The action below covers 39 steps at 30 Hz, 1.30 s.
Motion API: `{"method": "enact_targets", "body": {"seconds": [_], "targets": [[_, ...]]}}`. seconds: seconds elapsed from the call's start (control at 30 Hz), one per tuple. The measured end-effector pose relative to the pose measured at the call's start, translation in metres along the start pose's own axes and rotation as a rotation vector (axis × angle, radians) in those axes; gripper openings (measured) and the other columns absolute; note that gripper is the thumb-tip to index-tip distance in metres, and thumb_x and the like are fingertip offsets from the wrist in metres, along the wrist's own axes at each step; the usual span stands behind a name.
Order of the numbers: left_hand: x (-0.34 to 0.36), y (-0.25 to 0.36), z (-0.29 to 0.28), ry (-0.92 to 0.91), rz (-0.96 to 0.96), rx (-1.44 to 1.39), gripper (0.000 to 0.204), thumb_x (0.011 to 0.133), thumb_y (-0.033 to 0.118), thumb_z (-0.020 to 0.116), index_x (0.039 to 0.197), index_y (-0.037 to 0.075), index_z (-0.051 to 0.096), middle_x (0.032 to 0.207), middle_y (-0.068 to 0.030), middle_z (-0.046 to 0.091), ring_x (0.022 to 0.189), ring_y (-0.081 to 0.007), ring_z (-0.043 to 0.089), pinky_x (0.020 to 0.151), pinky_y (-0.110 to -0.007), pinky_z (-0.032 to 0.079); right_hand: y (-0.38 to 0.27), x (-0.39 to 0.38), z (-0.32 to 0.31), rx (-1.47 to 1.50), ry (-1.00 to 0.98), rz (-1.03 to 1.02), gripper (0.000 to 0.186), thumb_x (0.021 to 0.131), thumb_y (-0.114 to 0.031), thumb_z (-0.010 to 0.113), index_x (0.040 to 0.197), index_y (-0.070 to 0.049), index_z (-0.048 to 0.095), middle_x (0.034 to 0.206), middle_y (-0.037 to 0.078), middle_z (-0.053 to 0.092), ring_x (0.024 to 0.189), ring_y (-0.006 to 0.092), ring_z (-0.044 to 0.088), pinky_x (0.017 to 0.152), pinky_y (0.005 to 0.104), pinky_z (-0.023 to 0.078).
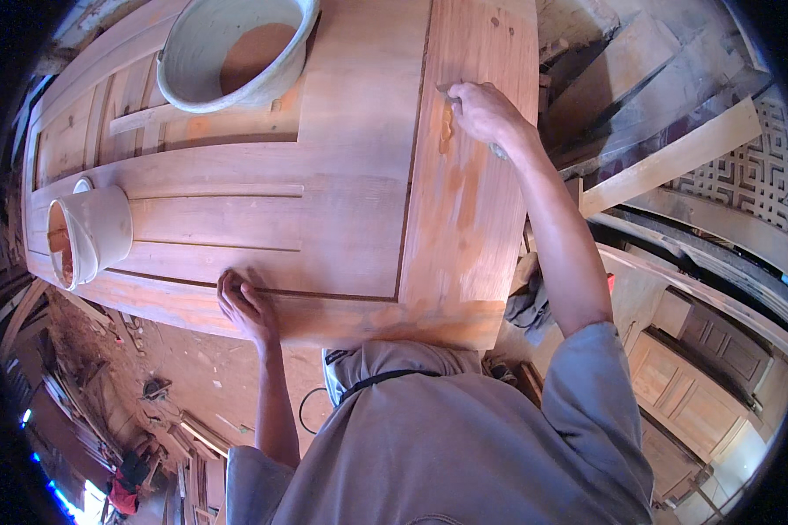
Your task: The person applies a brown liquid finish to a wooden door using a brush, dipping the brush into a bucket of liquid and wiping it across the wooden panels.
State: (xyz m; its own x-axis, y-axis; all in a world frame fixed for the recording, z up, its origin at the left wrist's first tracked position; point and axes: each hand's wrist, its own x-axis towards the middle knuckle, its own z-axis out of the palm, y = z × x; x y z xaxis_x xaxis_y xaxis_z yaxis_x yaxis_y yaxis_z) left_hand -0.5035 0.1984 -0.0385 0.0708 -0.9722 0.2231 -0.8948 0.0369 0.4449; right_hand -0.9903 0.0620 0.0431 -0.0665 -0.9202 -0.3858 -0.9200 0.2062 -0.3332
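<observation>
A wooden panelled door (pixel 350 201) lies flat in front of me. My right hand (pixel 483 112) is closed on a putty knife (pixel 447 87), mostly hidden by the fingers, over the wide board at the door's right. Just left of that hand, a wet orange-brown streak of filler (pixel 446 131) lies on the wood, with paler smears nearer to me. My left hand (pixel 243 302) rests on the door's near edge, fingers loosely bent and apart, holding nothing.
A large pale bucket (pixel 179 74) with brown material inside stands on the door's far part. Left, a smaller white bucket (pixel 109 227) lies tipped, its mouth smeared with brown filler. Planks (pixel 674 157) and a carved lattice panel (pixel 744 149) lean at right; more doors (pixel 674 385) stand below.
</observation>
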Motion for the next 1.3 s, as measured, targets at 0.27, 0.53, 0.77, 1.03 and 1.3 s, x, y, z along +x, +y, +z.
{"method": "enact_targets", "body": {"seconds": [0.27,0.53,0.77,1.03,1.3], "targets": [[0.000,0.005,-0.003,0.000,-0.010,-0.009,0.039,0.102,0.030,0.044,0.125,-0.001,0.052,0.127,-0.0188,0.055,0.120,-0.0373,0.051,0.104,-0.050,0.035,-0.026,-0.080,0.039,0.193,-0.125,0.182,0.022,0.090,-0.009,0.052,0.106,0.002,0.064,0.104,0.029,0.064,0.096,0.0451,0.063,0.082,0.0501,0.051],[-0.003,0.000,-0.005,0.015,-0.049,0.012,0.040,0.101,0.030,0.045,0.126,0.000,0.052,0.130,-0.0185,0.055,0.121,-0.0371,0.050,0.104,-0.050,0.034,0.000,-0.119,-0.013,0.475,-0.188,0.157,0.041,0.097,-0.018,0.061,0.135,-0.006,0.053,0.095,0.007,0.062,0.080,0.0114,0.057,0.077,0.0285,0.049],[0.001,0.000,-0.003,-0.015,-0.060,0.009,0.039,0.101,0.031,0.047,0.126,0.002,0.053,0.131,-0.0178,0.054,0.122,-0.0367,0.049,0.106,-0.050,0.033,0.066,-0.045,0.014,0.340,0.108,0.209,0.036,0.097,-0.036,0.059,0.115,-0.005,0.063,0.097,0.014,0.071,0.091,0.0277,0.068,0.082,0.0391,0.050],[0.001,0.003,-0.004,-0.025,-0.078,0.045,0.041,0.101,0.033,0.045,0.125,0.001,0.053,0.130,-0.0193,0.055,0.122,-0.0378,0.050,0.105,-0.050,0.034,0.044,0.005,0.000,-0.044,0.120,0.194,0.040,0.094,-0.050,0.058,0.103,-0.011,0.067,0.097,0.015,0.071,0.095,0.0349,0.067,0.081,0.0469,0.051],[-0.001,-0.004,-0.001,-0.015,-0.031,0.060,0.040,0.101,0.032,0.044,0.125,0.000,0.052,0.130,-0.0199,0.055,0.121,-0.0380,0.051,0.104,-0.052,0.036,0.047,0.021,-0.018,-0.173,0.196,0.165,0.041,0.093,-0.053,0.057,0.099,-0.015,0.069,0.095,0.012,0.071,0.094,0.0340,0.066,0.088,0.0494,0.045]]}}
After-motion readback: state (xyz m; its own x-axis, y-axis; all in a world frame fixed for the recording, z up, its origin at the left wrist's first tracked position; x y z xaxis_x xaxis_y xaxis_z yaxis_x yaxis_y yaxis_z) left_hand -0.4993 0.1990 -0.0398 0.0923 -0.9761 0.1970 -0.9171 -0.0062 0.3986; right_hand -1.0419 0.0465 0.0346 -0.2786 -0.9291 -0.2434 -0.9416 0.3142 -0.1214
